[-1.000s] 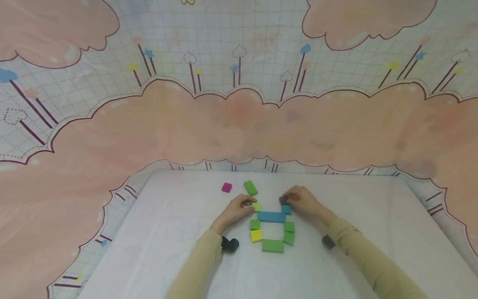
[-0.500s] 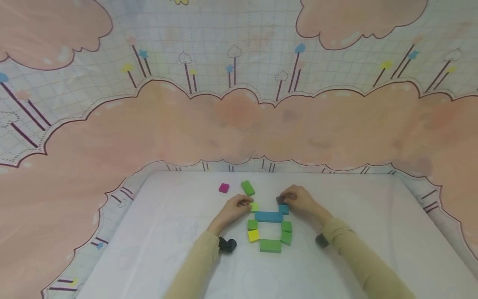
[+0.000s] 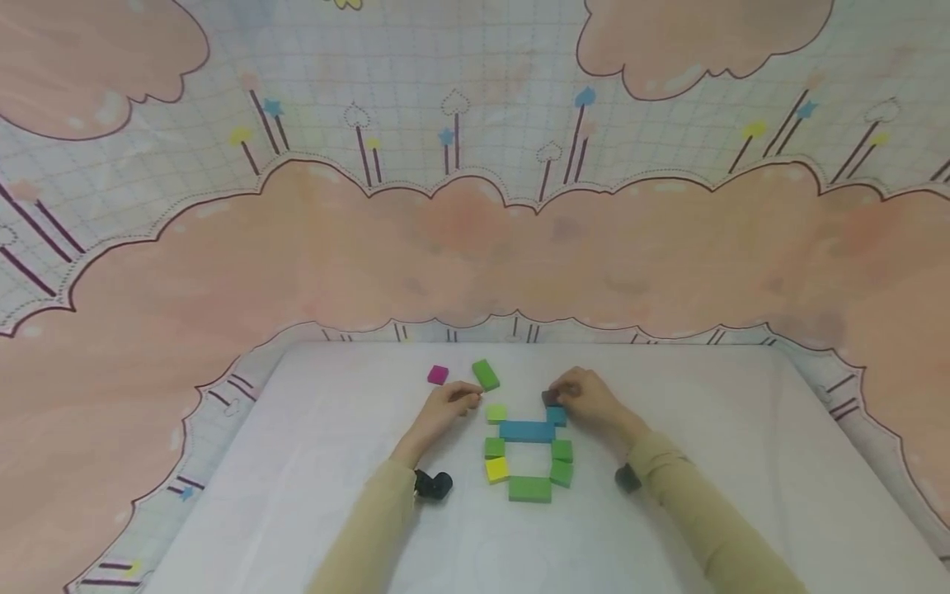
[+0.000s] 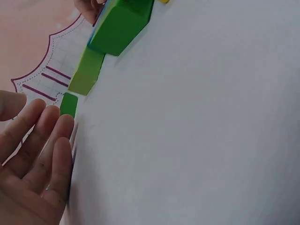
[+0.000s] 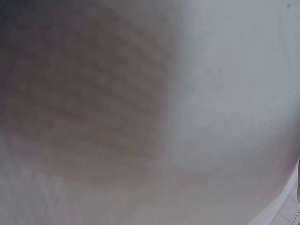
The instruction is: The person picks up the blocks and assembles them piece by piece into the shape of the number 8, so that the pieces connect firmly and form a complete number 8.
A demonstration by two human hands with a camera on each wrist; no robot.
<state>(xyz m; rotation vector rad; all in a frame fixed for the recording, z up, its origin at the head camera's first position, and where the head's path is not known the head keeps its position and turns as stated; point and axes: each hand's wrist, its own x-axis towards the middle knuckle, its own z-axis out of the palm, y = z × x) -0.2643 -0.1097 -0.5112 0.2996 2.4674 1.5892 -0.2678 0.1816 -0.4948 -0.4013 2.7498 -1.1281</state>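
In the head view my left hand point(image 3: 444, 406) hovers left of a light green block point(image 3: 496, 413), apart from it. The left wrist view shows its fingers point(image 4: 44, 136) loosely bent with nothing between them and the thumb. My right hand point(image 3: 591, 402) pinches a dark block point(image 3: 547, 398) at the far end of a small blue block point(image 3: 556, 417). A long blue block point(image 3: 527, 431) lies between the light green and small blue ones. The right wrist view is mostly blurred and hides the grip.
Nearer me, several green blocks and a yellow block point(image 3: 497, 470) form a ring, with a long green block point(image 3: 530, 489) at its near side. Farther off lie a magenta block point(image 3: 438, 374) and a tilted green block point(image 3: 486, 374) on the white table point(image 3: 334, 429).
My left hand has let go of the light green block and drawn away to the left. My right hand keeps its pinch on the dark block. The head view has shifted slightly.
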